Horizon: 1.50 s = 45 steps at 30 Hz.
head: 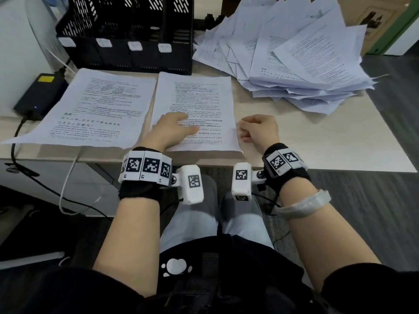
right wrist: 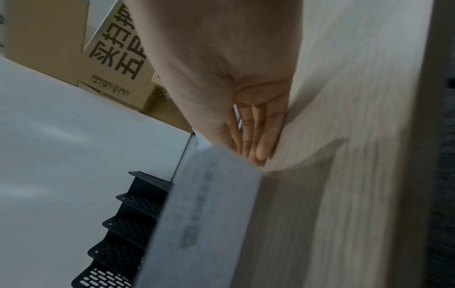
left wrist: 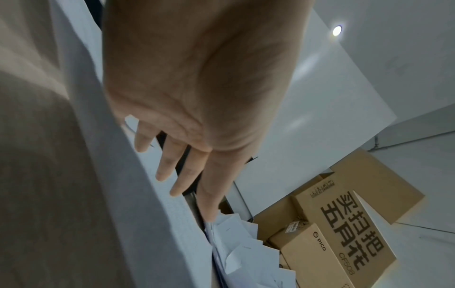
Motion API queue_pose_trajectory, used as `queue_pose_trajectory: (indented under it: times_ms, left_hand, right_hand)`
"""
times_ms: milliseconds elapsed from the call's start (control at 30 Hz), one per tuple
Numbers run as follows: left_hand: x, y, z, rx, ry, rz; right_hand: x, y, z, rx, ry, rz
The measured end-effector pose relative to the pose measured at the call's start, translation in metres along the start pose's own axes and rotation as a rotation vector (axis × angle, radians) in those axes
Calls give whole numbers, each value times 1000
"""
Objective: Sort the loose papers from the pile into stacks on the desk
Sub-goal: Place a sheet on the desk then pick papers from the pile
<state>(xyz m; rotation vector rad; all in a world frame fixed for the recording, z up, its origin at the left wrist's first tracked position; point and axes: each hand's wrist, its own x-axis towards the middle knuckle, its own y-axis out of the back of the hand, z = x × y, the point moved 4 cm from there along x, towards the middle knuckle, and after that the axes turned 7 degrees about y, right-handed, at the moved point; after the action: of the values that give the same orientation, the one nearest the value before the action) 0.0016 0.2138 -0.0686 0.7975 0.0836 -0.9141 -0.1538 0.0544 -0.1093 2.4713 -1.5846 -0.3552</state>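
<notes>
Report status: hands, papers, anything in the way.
Left hand flat on middle stack. Right hand beside its edge, holding nothing. Pile unsorted. No obstruction.

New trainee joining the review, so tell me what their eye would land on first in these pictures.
First, the messy pile of loose papers fanned over the desk's far right corner. Next, two flat stacks near the front edge: the left hand rests with straight fingers on the right stack, the left stack beside it. A black file rack stands behind them.
</notes>
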Motion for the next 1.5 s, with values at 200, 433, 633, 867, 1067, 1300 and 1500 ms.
queue_pose_trajectory:
  times_ms: [200,433,633,867,1067,1300,1500]
  left_hand:
    - [-6,-3,48,-80,-148,19]
    - [11,-45,123,-88,-284,-39]
    - [33,-96,174,-121,-316,-74]
    - [71,-142,220,-160,-283,-121]
    - [101,-183,247,141,-336,-255]
    - [126,-213,237,365,-257,-269]
    - [144,-215,232,416,-230,-195]
  right_hand:
    - [0,42,-15,-8,128,227]
    - [16,108,-31,-177,302,485]
    - [46,156,-33,-290,338,518]
    - [84,191,-19,-340,317,400]
    - [116,197,-3,-411,259,297]
    - [120,221,12,-264,310,634]
    - [137,241,24,-273,111,747]
